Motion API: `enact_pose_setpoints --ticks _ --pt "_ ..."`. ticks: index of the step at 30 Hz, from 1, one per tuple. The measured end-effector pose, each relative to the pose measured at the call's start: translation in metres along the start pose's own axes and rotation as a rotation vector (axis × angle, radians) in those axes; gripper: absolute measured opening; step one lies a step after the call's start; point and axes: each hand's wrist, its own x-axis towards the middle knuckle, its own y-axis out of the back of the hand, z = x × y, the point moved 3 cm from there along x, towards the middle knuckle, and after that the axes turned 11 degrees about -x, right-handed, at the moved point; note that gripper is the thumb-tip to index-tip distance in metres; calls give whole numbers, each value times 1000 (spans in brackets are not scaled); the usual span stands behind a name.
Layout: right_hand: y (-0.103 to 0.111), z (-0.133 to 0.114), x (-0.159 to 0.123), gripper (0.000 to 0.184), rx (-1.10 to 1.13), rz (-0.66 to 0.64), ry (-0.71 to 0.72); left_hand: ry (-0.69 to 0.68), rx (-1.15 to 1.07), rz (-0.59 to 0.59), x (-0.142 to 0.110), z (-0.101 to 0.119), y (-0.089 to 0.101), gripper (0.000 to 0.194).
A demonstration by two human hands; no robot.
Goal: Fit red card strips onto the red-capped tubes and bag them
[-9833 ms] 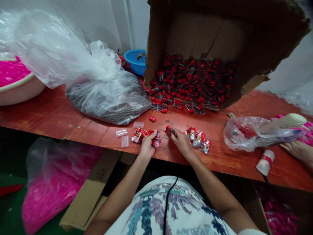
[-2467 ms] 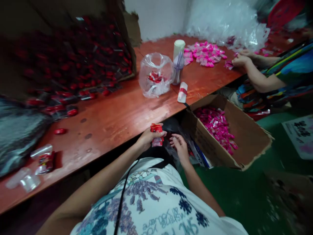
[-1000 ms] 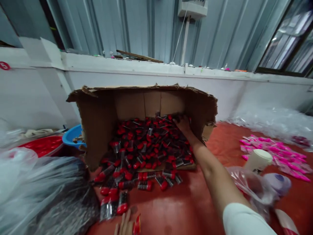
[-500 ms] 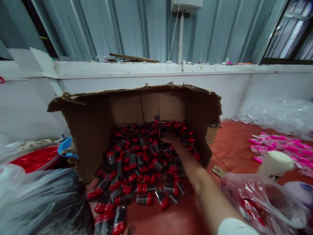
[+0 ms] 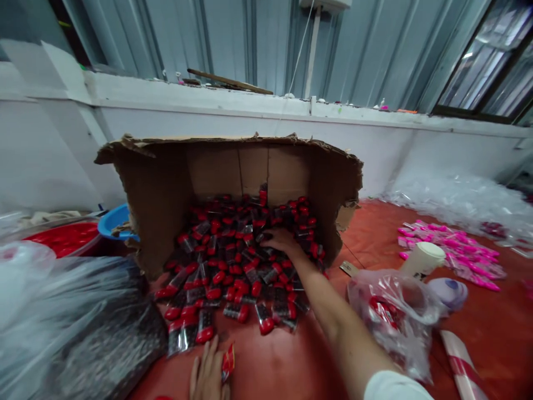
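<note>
A heap of small clear containers with red caps and dark contents [image 5: 233, 261] fills a torn cardboard box [image 5: 156, 216] lying on its side and spills out of its front. My right hand [image 5: 281, 241] reaches into the box and rests on the heap, its fingers stretched leftward and apart; the fingertips blend into the dark pile. At the bottom edge, my left hand [image 5: 207, 371] lies with fingers extended, just in front of the nearest containers. A small red packet [image 5: 228, 362] is beside its thumb side; whether they touch I cannot tell.
On the left are a dark-filled plastic bag [image 5: 108, 328], a blue basin [image 5: 114, 221] and a tub of red pieces [image 5: 69, 239]. To the right stand a clear bag [image 5: 395, 311], a paper cup [image 5: 423, 260] and pink packaged items [image 5: 458, 250]. A white wall is behind.
My left hand has come into view at the bottom, with the red packet beside it. My right hand has moved slightly towards me over the heap. The view has shifted.
</note>
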Motion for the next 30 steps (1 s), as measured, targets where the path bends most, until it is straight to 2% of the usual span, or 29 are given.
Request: enact_pose_setpoints --ticks 3,7,15,22,27,28,30 --pt "-9 -20 -30 51 49 19 48 46 12 28 3 16 8 51" --pt "-23 -47 -69 57 98 25 64 83 -7 -48 10 39 16 58" --pt "-35 -91 -143 54 165 -21 102 134 -13 -129 13 52 24 53" --pt "-29 -91 -184 52 203 -57 105 132 -71 -189 -2 82 32 62" --pt "-20 -81 -213 66 138 -140 72 153 -209 -191 -15 94 44 52" --pt "-18 -78 -220 68 110 -129 59 170 -259 -176 -16 94 48 47" --pt "-12 -73 -239 65 73 -25 14 247 -348 -119 -20 94 59 31"
